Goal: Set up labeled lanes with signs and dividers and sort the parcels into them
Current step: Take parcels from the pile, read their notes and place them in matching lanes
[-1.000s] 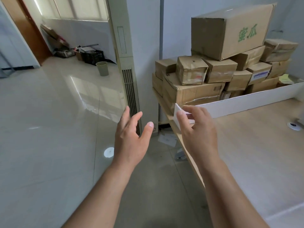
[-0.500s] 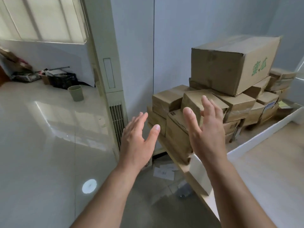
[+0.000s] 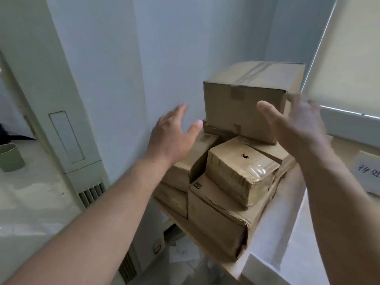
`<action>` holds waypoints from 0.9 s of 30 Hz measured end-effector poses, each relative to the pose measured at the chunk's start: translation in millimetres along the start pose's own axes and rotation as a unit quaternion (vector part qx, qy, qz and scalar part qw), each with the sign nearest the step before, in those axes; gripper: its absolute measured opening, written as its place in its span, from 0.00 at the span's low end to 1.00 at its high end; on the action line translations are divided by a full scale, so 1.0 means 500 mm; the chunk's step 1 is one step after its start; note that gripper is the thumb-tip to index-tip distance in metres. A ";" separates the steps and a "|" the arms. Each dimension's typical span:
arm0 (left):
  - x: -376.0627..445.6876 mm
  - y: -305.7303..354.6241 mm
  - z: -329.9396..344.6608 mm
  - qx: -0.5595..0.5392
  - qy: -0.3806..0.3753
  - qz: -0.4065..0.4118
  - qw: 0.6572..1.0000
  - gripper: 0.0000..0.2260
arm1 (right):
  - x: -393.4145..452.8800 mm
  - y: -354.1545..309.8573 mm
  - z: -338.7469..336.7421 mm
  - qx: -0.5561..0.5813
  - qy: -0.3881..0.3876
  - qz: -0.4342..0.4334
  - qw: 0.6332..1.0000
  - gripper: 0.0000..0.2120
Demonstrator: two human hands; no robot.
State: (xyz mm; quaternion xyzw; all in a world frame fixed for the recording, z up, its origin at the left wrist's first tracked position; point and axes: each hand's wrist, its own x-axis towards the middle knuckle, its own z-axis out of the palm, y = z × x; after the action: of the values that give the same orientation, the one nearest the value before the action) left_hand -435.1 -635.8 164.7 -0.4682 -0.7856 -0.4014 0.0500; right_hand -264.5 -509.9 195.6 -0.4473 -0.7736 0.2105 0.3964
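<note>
Large brown cardboard box [image 3: 246, 99] with taped top seam sits on top of the parcel stack, in the wall corner at the table's far end. Its long axis runs away from the camera toward the window side; short end face points at us. Box is level, and its near bottom edge overhangs the smaller boxes below.

Left hand [image 3: 172, 132] is spread, fingers straight, just left of the box, not touching. Right hand [image 3: 296, 124] is also spread, thumb across the end face, fingers by the right edge; blurred, so contact can't be told. Neither holds anything.

Below: small tape-wrapped cardboard parcel [image 3: 240, 171], tilted, on a longer brown carton [image 3: 218, 221] at the wooden table edge [image 3: 197, 231]. Open air left of the stack. White divider board [image 3: 273, 239] stands just right of the stack; white paper sign [image 3: 368, 171] lies beyond. Cream floor-standing AC unit [image 3: 51, 99] at left, green bin [image 3: 11, 157] behind it.
</note>
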 end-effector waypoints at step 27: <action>0.617 -0.005 0.204 -0.210 -0.167 -0.089 0.959 0.27 | 0.395 0.110 0.042 0.156 -0.019 0.246 0.956 0.14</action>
State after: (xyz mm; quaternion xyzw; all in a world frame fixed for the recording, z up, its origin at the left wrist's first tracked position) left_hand -578.2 -352.8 234.7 -0.4565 -0.7195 -0.4761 -0.2175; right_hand -309.1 -311.7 229.4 -0.5526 -0.6042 0.4282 0.3824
